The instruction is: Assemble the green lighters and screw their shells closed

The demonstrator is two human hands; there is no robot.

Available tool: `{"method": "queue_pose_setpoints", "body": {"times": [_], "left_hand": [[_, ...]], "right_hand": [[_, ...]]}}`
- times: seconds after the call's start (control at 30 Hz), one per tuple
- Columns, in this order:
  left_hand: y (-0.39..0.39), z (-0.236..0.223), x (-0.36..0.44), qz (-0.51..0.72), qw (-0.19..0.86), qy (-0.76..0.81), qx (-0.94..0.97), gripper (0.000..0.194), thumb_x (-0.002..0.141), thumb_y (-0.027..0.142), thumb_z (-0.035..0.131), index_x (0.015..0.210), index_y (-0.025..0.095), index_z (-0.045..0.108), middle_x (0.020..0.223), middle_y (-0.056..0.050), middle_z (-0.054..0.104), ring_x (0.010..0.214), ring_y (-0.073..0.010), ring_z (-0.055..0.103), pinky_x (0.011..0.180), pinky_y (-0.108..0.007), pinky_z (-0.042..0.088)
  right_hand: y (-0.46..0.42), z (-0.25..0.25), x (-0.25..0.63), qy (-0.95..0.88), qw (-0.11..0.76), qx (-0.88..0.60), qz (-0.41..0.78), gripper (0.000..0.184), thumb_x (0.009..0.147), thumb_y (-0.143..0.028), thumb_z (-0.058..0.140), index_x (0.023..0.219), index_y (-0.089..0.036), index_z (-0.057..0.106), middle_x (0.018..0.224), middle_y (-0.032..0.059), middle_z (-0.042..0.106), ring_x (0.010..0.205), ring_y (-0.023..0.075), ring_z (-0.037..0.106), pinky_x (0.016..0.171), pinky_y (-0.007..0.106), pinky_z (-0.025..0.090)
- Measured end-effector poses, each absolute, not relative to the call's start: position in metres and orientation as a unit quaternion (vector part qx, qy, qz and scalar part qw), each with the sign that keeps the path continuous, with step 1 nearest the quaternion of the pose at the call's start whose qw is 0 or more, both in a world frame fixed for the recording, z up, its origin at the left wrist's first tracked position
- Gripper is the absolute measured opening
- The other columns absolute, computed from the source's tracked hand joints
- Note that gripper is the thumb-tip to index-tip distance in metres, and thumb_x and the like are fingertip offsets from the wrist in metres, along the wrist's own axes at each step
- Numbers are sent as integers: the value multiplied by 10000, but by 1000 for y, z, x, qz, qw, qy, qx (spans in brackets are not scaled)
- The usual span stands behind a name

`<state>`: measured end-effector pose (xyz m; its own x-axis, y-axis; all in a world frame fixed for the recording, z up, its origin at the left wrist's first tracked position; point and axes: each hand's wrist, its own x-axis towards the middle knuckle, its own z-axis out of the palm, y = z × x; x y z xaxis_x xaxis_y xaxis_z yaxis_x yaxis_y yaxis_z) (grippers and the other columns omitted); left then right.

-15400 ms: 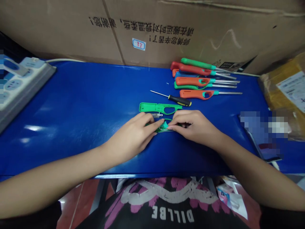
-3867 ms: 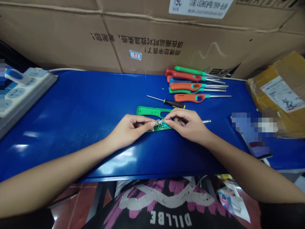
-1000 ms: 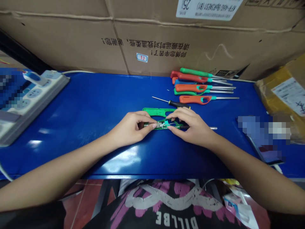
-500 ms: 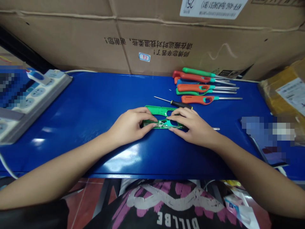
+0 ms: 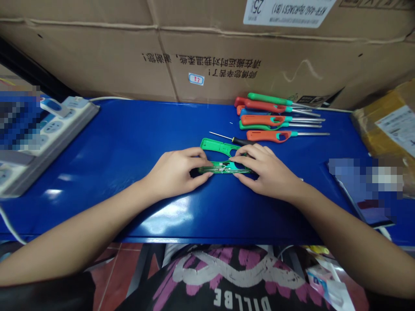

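An opened green lighter body point(image 5: 223, 167) with wires and small parts inside lies on the blue table point(image 5: 129, 142). My left hand point(image 5: 177, 170) grips its left end with curled fingers. My right hand point(image 5: 266, 170) pinches its right part, fingertips pressed on the inner parts. Just behind them lies the separate green shell half point(image 5: 218, 147). A thin black-handled screwdriver point(image 5: 231, 139) rests beyond it.
Several assembled orange and green long-nozzle lighters point(image 5: 272, 116) lie stacked at the back right. A power strip point(image 5: 42, 138) sits at the left. Cardboard boxes point(image 5: 207, 47) line the back; a yellow parcel point(image 5: 389, 125) is at the right.
Both hands have pressed down closer onto the open lighter body. The green shell half has shifted slightly toward the back.
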<state>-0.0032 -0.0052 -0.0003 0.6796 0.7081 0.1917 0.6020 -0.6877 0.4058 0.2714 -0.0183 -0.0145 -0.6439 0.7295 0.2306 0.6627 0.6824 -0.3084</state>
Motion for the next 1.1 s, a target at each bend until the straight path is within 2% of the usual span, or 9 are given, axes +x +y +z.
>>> {"method": "queue_pose_setpoints", "body": {"times": [0.13,0.3,0.57,0.67,0.9,1.1], "left_hand": [[-4,-5,-4,167,144,355,909,232,965,349,598,1080,230,761,1011,-31,717,823,-149,686,678,-246,483],[-1,-8,-5,165,174,351,905,241,976,346,597,1107,229,762,1006,-33,716,853,-149,690,728,-253,502],[-2,-9,-4,174,177,364,898,210,955,335,628,1066,229,772,968,-26,712,811,-141,677,691,-244,495],[-3,-8,-4,182,180,373,892,190,937,313,644,1043,218,770,947,-19,712,761,-128,658,631,-232,476],[-4,1,-3,206,185,369,887,217,955,286,601,1069,210,769,962,-31,716,747,-124,651,597,-223,463],[-4,3,-6,151,124,358,913,237,971,296,564,1086,237,763,969,-16,719,758,-142,674,617,-247,465]], "right_hand": [[-20,-7,272,-925,134,-347,76,374,965,-341,571,1325,-256,627,1364,132,588,1202,308,535,961,502,439],[-23,-5,272,-944,77,-314,63,433,994,-365,524,1414,-260,556,1570,127,430,1324,353,462,1017,571,401],[-25,-7,271,-945,49,-318,50,515,1010,-398,493,1493,-223,458,1644,128,297,1385,361,412,1067,586,373],[-23,-7,272,-940,71,-329,51,505,1011,-396,491,1484,-219,469,1640,115,311,1388,335,412,1089,559,367],[-18,-10,274,-928,102,-352,59,449,1002,-351,519,1429,-213,533,1511,81,522,1323,301,462,1103,530,360],[-20,-10,271,-933,89,-343,64,447,1018,-348,486,1454,-253,514,1508,77,521,1307,313,464,1079,558,365]]}}
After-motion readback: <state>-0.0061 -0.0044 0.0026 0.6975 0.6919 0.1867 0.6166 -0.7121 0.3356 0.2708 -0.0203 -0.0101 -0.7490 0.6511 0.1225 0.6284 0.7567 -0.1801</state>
